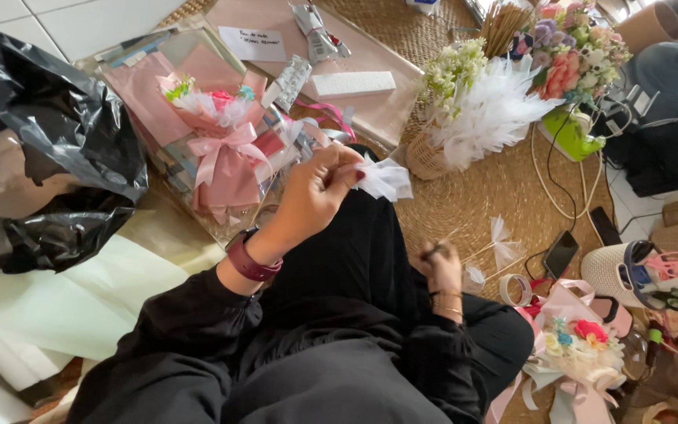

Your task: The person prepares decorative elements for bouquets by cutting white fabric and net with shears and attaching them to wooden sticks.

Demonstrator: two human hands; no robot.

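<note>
Pinching white tulle (pixel 384 179), left hand (pixel 315 192).

bouquet (pixel 221 149) left of hands, basket (pixel 433 153) behind right, phone (pixel 560 253) on mat (pixel 472 196)

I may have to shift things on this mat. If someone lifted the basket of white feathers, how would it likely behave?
The basket is small and woven, so it is probably light and fairly stiff. The white feathers spread wider and taller than its base, so it may tip if nudged high up. The feathers look soft and would likely bend or crush if gripped; holding the basket wall seems safer.
</note>
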